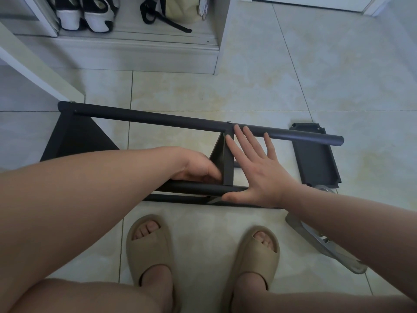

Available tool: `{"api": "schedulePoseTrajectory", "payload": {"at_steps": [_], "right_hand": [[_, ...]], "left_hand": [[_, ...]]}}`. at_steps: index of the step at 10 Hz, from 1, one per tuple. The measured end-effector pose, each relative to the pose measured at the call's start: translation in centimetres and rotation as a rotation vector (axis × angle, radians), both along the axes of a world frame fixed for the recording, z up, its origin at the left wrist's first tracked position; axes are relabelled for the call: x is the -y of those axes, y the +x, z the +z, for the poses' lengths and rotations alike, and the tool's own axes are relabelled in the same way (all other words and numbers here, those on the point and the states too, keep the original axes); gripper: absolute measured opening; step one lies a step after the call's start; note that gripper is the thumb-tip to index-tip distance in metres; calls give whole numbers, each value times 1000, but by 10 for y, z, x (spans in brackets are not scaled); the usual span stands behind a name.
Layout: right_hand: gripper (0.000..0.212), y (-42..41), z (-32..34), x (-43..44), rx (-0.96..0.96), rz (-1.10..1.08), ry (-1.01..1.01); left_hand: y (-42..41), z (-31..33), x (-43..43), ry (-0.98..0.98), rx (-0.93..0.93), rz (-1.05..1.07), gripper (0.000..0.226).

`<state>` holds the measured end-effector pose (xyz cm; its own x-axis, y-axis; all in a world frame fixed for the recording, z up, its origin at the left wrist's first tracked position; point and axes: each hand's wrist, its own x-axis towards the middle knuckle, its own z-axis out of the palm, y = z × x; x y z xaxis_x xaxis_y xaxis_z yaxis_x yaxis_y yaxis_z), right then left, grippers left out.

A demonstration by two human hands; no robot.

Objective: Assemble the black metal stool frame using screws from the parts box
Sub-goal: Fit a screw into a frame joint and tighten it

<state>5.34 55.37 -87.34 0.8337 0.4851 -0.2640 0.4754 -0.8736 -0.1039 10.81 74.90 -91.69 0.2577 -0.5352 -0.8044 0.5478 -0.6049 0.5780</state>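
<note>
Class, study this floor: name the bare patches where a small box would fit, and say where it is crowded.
Bare tile lies between the long tube and the cabinet base, and widens at the far right. Crowded: the bracket, flanked by the left hand and right hand, and the near right, with the black tray and silver piece.

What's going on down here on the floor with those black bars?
A seated person is putting together a black metal stool frame that lies on the tiled floor. The right hand is spread flat across it, with fingertips on the far bar and the thumb on the near bar. The left hand is at the middle brace. Its fingers are partly hidden, so its grip is unclear. A loose dark metal plate lies to the right.
</note>
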Motion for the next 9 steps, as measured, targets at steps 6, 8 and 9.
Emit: {"api": "schedulePoseTrajectory", "payload": {"at_steps": [6,8,9], "right_hand": [[126,0,0,1,1,0,14],[125,0,0,0,-5,1,17],[126,1,0,1,-5,0,14]], "left_hand": [[2,1,-5,-78,-118,2,23],[0,-1,0,-3,11,-11,14],[0,1,-1,-27,-27,-33,17]]}}
